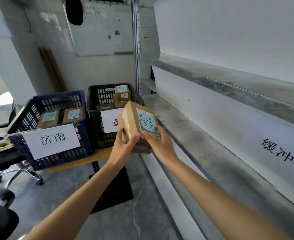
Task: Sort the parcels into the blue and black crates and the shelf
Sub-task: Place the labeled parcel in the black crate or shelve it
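Left hand and right hand fingers clamp one parcel, not yet placed; black crate just beyond them holds several, blue crate leftward two, shelf rightward.

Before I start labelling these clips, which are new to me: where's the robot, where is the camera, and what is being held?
There is no robot here. A person wears one wide-angle camera on the head, looking forward and down, so you see their own two bare arms. The left hand and right hand together grip a cardboard parcel with a handwritten blue label, held in the air. Beyond it stand a blue crate with two boxes inside and a black crate holding more boxes. Each crate has a paper sign. On the right runs the grey shelf.
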